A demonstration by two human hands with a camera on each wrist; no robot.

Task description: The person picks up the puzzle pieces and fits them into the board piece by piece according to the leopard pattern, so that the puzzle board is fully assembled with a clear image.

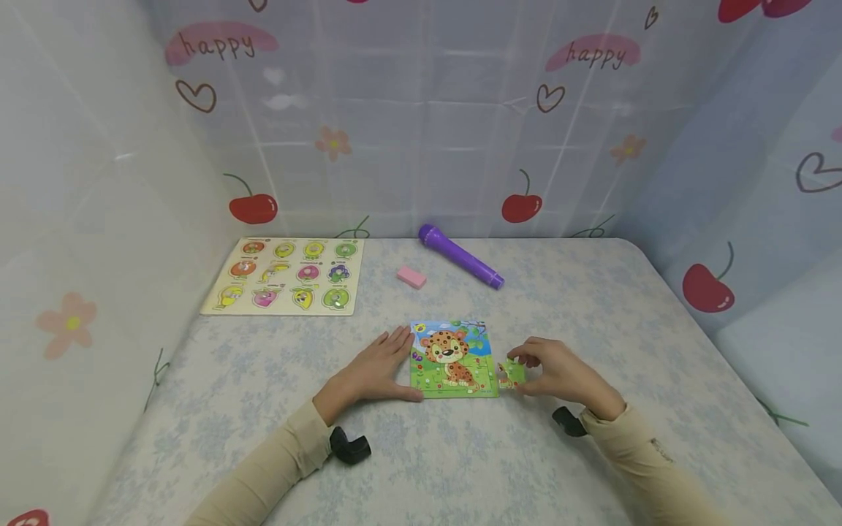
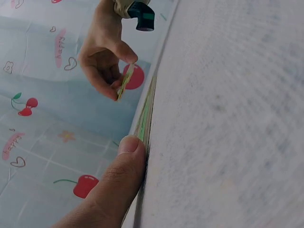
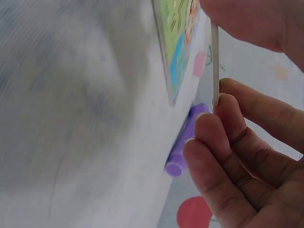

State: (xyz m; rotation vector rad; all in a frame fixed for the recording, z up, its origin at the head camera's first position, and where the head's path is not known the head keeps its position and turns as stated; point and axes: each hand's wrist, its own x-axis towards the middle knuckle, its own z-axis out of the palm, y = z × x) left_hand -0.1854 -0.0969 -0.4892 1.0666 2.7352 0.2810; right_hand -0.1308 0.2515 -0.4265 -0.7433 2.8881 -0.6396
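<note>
A square jigsaw puzzle (image 1: 451,358) with a spotted leopard on green grass lies flat on the table. My left hand (image 1: 376,367) rests along its left side, fingers stretched out, the thumb at the lower left corner. In the left wrist view the thumb (image 2: 118,171) touches the puzzle's edge. My right hand (image 1: 559,371) pinches a small green puzzle piece (image 1: 512,373) between thumb and fingers, just right of the puzzle. Seen edge-on in the right wrist view, the puzzle piece (image 3: 215,66) is thin and held above the table.
Behind the puzzle lie a pink eraser-like block (image 1: 411,277) and a purple toy microphone (image 1: 460,256). A fruit peg board (image 1: 283,277) lies at the back left of the table (image 1: 460,467). Printed curtains (image 1: 421,109) surround the table at the back and sides.
</note>
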